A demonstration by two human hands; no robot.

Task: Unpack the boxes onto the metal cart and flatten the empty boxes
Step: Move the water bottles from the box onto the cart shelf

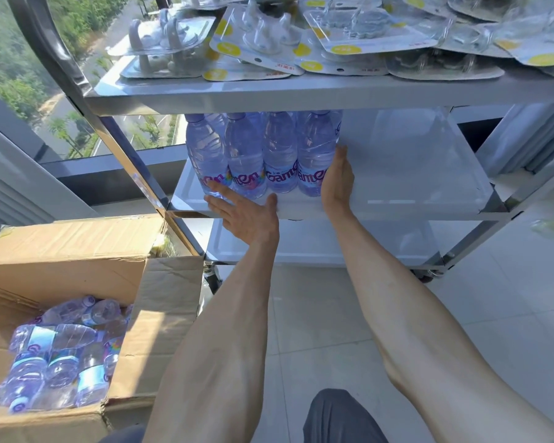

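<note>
While both flat, empty hands steady the upright bottles, the open box lies at eight o'clock, nearer the left hand than the right hand.

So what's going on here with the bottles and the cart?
A person is unpacking water bottles from a cardboard box onto a metal cart. A row of bottles stands upright at the left of the middle shelf. The left hand is open and flat at the front of the row; the right hand lies open against the rightmost bottle. More bottles still lie in the open box on the left. The top shelf holds blister-packed hooks.
</note>
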